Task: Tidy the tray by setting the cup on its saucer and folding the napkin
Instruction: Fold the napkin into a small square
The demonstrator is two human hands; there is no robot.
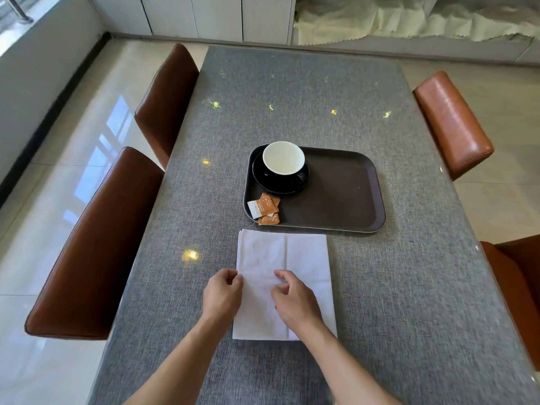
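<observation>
Napkin (304,258) flat on table (409,287); both hands pinching it.

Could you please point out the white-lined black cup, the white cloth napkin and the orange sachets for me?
White-lined black cup (283,158): head view, on its white inner floor.
White cloth napkin (306,255): head view, on the bare right panel beyond the hands.
Orange sachets (266,206): head view, on the middle sachet's orange face.

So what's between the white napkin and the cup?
In the head view, orange packets lie between the napkin and the cup, at the near left corner of the tray. The cup sits on its saucer.
</observation>
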